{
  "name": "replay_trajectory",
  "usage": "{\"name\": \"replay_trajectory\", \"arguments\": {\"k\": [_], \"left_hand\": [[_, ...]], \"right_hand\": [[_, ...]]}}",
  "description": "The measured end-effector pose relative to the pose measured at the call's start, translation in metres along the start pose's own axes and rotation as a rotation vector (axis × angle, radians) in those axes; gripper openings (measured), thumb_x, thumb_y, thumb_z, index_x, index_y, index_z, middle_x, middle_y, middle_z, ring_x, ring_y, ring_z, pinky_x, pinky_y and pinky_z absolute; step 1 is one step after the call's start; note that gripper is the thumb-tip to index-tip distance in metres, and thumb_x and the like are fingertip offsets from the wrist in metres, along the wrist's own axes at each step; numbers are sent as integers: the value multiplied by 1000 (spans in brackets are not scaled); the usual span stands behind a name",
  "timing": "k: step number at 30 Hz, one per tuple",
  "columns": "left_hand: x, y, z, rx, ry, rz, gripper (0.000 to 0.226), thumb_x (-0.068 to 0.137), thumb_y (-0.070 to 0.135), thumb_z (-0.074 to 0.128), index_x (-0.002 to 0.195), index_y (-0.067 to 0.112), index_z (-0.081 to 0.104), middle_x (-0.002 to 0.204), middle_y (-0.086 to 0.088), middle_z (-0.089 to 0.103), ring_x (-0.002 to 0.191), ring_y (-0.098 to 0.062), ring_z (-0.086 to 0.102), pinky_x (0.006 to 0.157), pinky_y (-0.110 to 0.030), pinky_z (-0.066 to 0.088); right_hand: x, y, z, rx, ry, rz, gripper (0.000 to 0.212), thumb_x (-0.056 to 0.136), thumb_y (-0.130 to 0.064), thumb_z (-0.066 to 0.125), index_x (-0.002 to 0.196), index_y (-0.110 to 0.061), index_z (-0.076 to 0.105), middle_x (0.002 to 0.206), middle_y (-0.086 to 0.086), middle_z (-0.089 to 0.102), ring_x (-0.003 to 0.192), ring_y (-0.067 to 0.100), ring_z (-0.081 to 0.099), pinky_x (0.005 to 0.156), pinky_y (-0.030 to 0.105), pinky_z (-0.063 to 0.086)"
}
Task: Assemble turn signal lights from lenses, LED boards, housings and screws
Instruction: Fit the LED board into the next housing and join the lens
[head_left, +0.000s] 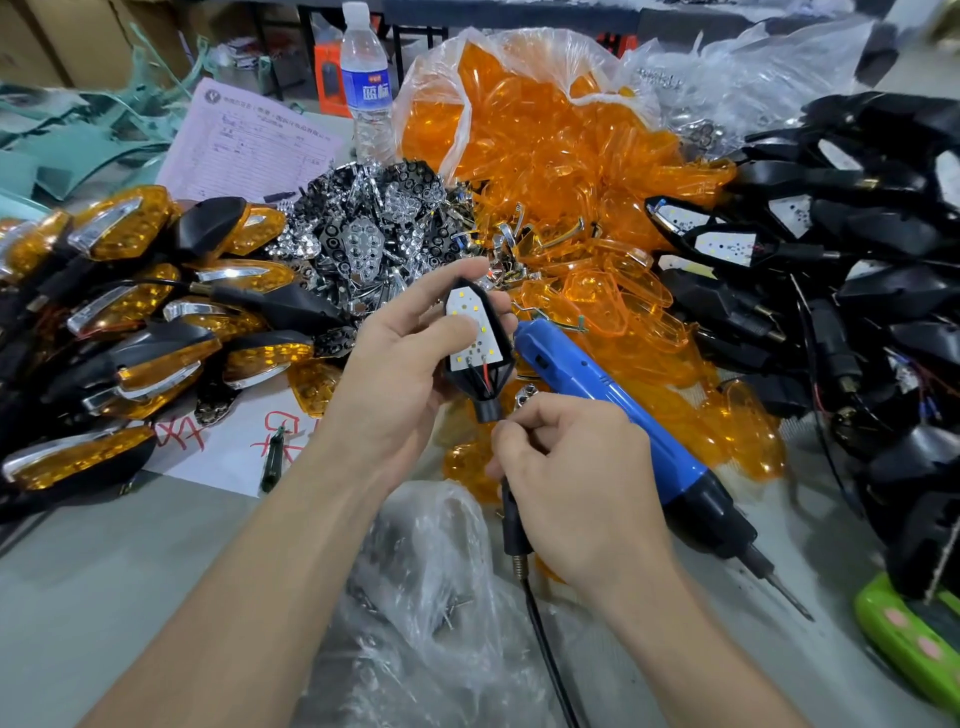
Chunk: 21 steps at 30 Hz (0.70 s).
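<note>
My left hand (400, 358) grips a black housing (480, 374) with a white LED board (475, 327) seated in it, its face turned up toward me. Red and black wires run down from the board into the housing's stem. Just below it, my right hand (571, 478) pinches the black stem and cable (514, 525) that hangs from the housing. A small chrome piece (524, 397) shows above my right fingers. A blue electric screwdriver (623, 415) lies on the table behind my right hand, tip pointing right and down.
Finished amber lights (119, 312) pile up at left, chrome reflectors (374, 234) in the middle, amber lenses (571, 171) in a clear bag behind, black housings with boards (831, 260) at right. A water bottle (366, 83), papers (249, 140), crumpled plastic (431, 597) and a green object (909, 644) also lie about.
</note>
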<state>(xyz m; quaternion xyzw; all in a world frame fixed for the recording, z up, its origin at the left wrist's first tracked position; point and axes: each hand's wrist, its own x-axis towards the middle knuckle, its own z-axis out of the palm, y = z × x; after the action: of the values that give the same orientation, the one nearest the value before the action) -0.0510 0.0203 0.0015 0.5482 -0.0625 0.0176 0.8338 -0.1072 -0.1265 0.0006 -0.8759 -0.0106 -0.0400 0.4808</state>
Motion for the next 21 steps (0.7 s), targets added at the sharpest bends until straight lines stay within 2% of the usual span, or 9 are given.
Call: {"name": "replay_trajectory", "arguments": {"k": [3, 5, 8, 9, 11, 13, 15, 17, 21], "left_hand": [[0, 0, 1, -9, 22, 11, 46, 96, -11, 48, 114, 20, 76, 106, -11, 75, 99, -24, 74, 74, -44, 64], [1, 1, 0, -21, 37, 6, 45, 97, -12, 47, 115, 18, 75, 105, -11, 75, 98, -24, 74, 69, -41, 63], [1, 1, -1, -5, 40, 6, 44, 98, -14, 47, 118, 15, 73, 105, -11, 76, 97, -24, 75, 68, -38, 63], [1, 1, -1, 1, 37, 6, 45, 97, -15, 47, 117, 15, 73, 104, -12, 76, 97, -24, 75, 68, -37, 63], [1, -1, -1, 6, 32, 2, 47, 96, -16, 47, 114, 17, 75, 104, -13, 76, 97, -25, 75, 68, -36, 63], [2, -3, -1, 10, 27, -6, 48, 95, -17, 47, 112, 17, 77, 106, -15, 76, 99, -25, 74, 70, -37, 63], [2, -3, -1, 12, 26, -16, 47, 95, -16, 47, 116, 16, 76, 109, -16, 76, 100, -25, 74, 71, -37, 63], [2, -4, -2, 9, 26, -26, 46, 96, -15, 48, 118, 14, 75, 111, -17, 75, 101, -25, 74, 71, -37, 63], [3, -5, -2, 37, 44, -41, 45, 97, -15, 47, 124, 13, 70, 113, -16, 76, 106, -25, 74, 75, -40, 64]], "right_hand": [[1, 1, -5, -25, -14, -13, 26, 92, -36, 67, 69, -25, 67, 61, -10, 69, 55, 11, 62, 57, 33, 54], [6, 5, -15, -88, 95, -42, 23, 94, -34, 66, 72, -26, 68, 60, -10, 67, 52, 11, 59, 54, 30, 51], [14, 10, -33, -278, 262, -44, 14, 96, -23, 62, 95, -31, 73, 79, -11, 73, 67, 10, 64, 64, 32, 56], [15, 11, -35, -351, 260, -38, 14, 96, -25, 63, 103, -32, 73, 86, -9, 72, 75, 15, 63, 69, 33, 54], [14, 9, -32, -547, 196, -80, 19, 95, -37, 65, 113, -35, 72, 89, -9, 60, 86, 17, 49, 78, 35, 40], [10, 4, -25, -748, 98, -132, 27, 95, -47, 64, 120, -37, 70, 93, -8, 46, 89, 18, 37, 85, 38, 28], [8, 3, -21, -846, 67, -130, 29, 96, -51, 59, 120, -37, 68, 96, -7, 41, 90, 18, 34, 89, 39, 24], [5, 2, -20, -897, 73, -131, 27, 98, -47, 56, 118, -36, 69, 97, -6, 39, 89, 19, 33, 88, 40, 23], [-1, -2, -13, -877, 78, -139, 25, 96, -27, 57, 119, -31, 64, 100, -5, 36, 88, 20, 32, 85, 39, 22]]}}
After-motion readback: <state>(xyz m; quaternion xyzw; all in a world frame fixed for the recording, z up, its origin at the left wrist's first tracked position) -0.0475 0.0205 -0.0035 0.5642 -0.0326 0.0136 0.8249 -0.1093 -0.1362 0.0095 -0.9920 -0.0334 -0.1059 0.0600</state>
